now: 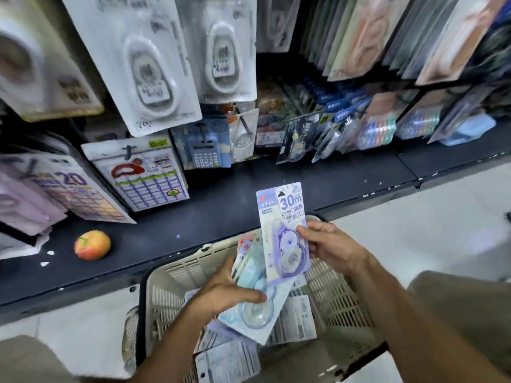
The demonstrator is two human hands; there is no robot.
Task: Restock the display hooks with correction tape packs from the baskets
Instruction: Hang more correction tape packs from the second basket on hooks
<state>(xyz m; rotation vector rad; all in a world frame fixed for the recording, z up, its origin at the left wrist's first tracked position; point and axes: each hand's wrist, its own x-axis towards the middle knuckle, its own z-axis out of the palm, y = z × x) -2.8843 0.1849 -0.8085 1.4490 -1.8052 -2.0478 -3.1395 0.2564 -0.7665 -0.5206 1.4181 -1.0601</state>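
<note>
A: Correction tape pack [283, 230], the purple one, is in the right hand [330, 247], held up above the basket [166, 283]. The thumb and fingers pinch it at the right edge, beside the plastic bubble.

B: And the left hand [224, 294]?

A: It grips a small bunch of packs [250, 297], the thumb lying across the front of the top one, over the basket. More packs lie inside the basket, face down.

B: How will a pack like this handle, do you think?

A: I judge it is very light. The card is thin and flat, so it can bend if one squeezes it in the middle. The bubble is stiffer, but smooth and maybe slippery.

B: So where to take hold?

A: At the lower part, on the card edge near the bubble, as the right hand does now. The top must be free, because the hanging hole [281, 193] is there and must go onto the hook.

B: Which hook?

A: I cannot tell. Hanging packs [154, 78] are above the dark shelf [221, 194], but they are blurred. An apple [92, 245] lies on that shelf, well apart from the hands.
</note>
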